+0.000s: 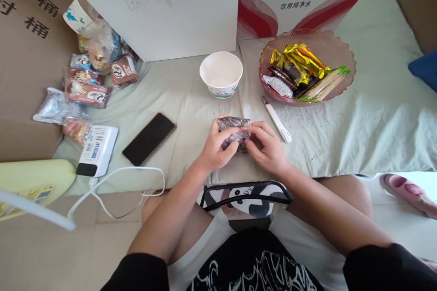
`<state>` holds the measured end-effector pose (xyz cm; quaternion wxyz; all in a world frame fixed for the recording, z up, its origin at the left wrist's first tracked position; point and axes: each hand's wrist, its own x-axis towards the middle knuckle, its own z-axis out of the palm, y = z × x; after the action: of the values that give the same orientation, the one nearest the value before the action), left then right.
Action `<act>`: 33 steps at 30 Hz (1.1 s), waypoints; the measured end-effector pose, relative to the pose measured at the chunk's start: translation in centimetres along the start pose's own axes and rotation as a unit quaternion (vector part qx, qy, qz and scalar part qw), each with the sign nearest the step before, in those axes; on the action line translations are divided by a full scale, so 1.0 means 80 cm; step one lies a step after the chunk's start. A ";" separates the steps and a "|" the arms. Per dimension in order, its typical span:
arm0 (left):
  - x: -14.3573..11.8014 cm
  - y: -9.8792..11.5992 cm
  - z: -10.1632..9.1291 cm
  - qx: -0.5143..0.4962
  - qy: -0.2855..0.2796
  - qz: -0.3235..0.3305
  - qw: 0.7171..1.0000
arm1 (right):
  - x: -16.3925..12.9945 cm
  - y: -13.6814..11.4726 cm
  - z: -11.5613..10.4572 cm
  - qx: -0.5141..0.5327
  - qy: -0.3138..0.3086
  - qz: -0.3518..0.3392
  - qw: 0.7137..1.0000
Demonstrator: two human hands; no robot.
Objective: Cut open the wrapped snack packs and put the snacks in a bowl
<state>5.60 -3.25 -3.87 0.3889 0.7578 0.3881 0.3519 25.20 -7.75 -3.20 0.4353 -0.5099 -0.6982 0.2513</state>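
Near the front edge of the cloth-covered surface, a dark packet in shiny clear wrapping is between my two hands. My left hand grips its left side, thumb on top. Fingers of my right hand pinch its right side, where the clear film bunches up. What is inside the wrapping cannot be made out. Just beyond my hands stands a white paper bowl with a blue print; no contents show in it. A slim white-handled tool with a dark tip lies to the right of my right hand.
A pink glass bowl holds yellow, dark and green-tipped snack packets. A black phone, a white power bank with a cable, and wrapped snacks lie left. Cardboard boxes stand behind; a yellow-green bottle is front left.
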 end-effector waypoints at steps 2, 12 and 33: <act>0.000 0.002 0.000 -0.009 0.003 -0.004 1.000 | -0.002 0.001 0.002 -0.033 0.002 -0.027 0.999; 0.007 -0.015 0.003 -0.121 0.094 -0.109 0.982 | -0.013 0.003 0.005 -0.186 -0.083 -0.096 0.974; 0.009 -0.019 -0.029 -0.006 0.074 -0.133 0.988 | -0.011 -0.015 -0.057 -0.092 -0.119 0.158 0.976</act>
<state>3.52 -1.27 -3.97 0.4070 0.6686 0.5115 0.3546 28.63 -9.43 -0.34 0.2556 -0.6179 -0.6756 0.3106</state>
